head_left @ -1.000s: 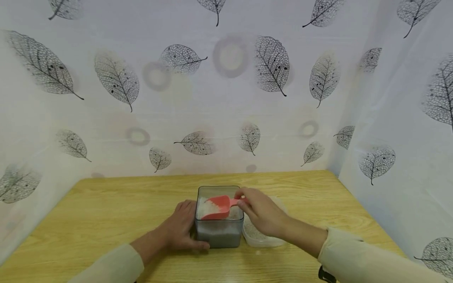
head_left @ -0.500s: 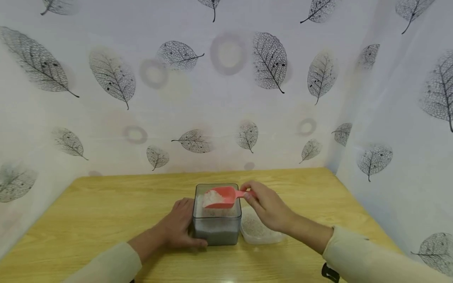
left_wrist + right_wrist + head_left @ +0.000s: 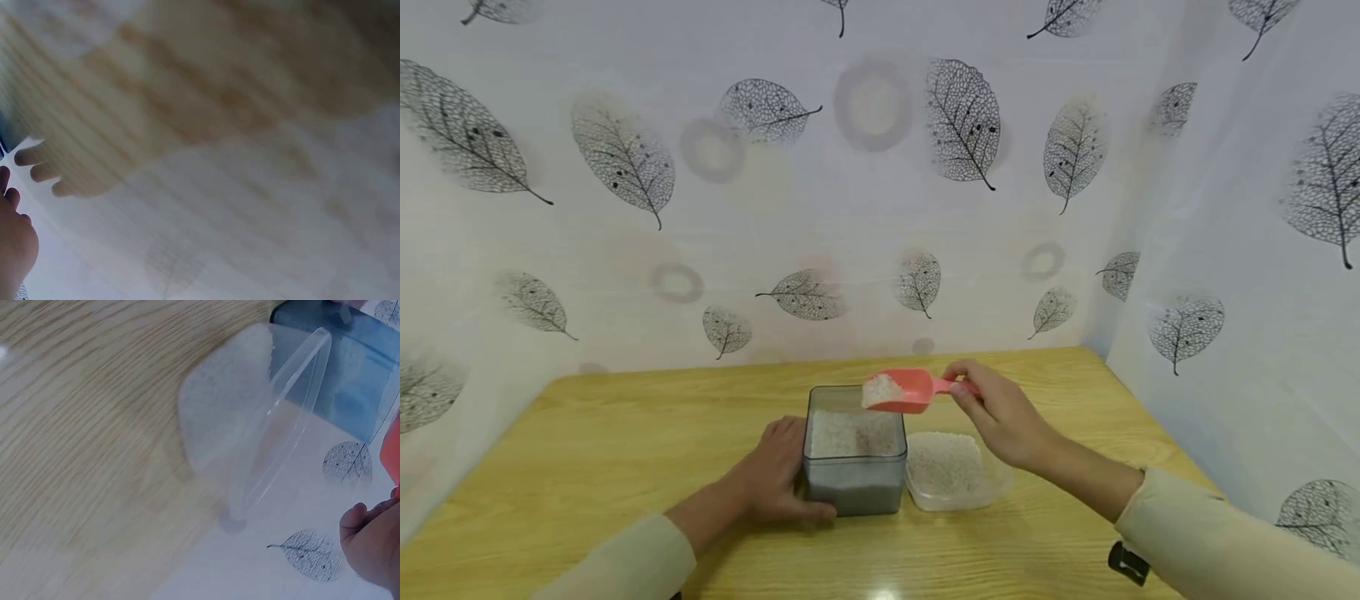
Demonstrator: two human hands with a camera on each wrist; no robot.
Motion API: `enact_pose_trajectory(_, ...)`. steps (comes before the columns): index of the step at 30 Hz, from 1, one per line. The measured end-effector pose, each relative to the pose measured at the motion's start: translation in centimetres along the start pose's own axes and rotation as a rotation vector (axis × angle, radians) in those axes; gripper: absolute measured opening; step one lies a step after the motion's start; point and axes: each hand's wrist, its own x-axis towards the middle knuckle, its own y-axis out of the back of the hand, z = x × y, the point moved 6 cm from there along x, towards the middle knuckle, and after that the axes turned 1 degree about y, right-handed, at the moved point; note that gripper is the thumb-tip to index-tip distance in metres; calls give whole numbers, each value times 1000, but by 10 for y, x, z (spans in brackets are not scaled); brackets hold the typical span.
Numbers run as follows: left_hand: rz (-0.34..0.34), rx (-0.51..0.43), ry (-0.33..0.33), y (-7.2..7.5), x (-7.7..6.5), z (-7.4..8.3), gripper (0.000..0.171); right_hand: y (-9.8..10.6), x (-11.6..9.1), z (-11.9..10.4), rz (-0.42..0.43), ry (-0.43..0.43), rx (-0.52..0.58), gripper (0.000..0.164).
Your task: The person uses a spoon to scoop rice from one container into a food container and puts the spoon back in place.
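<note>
Scoop [image 3: 917,390] pinched in right hand [image 3: 1006,418], above box [image 3: 853,490] touched by outspread left hand [image 3: 777,477].

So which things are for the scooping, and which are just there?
For the scooping:
Scoop, carrying white grains, in the right hand
Grey box, grains inside, left hand against it
Clear tub, grains inside, probably part of it too

Just there:
Leafy backdrop
Table, simply underneath

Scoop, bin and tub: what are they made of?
Scoop: likely smooth plastic, one even opaque pink-red. Bin: glossy, probably plastic, possibly glass; its smoky wall looks translucent. Tub: seemingly thin clear plastic; white grains show through.
</note>
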Motion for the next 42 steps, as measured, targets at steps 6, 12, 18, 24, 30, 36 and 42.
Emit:
enact_pose_trajectory(6, -5, 12, 6, -1, 1, -1, 118, 14, -12, 22, 20, -51, -38, 15)
enact_pose_trajectory(12, -5, 24, 0, -2, 1, -1, 117, 26, -24, 36, 43, -83, -55, 16)
enact_pose_trajectory(18, -7, 8, 6, -1, 0, 0, 117, 33, -32, 48, 59, -91, -76, 13)
enact_pose_trajectory(24, -7, 7, 6, -1, -1, 0, 116, 36, -41, 61, 57, -109, -97, 11)
enact_pose_trajectory(30, -8, 9, 8, -1, -1, 0, 116, 36, -50, 71, 26, -139, -90, 9)
enact_pose_trajectory(36, -8, 9, 9, -1, -1, 0, 116, 37, -56, 78, -5, -153, -113, 11)
enact_pose_trajectory(42, -9, 15, 13, -1, -1, 0, 117, 40, -58, 82, -6, -134, -178, 11)
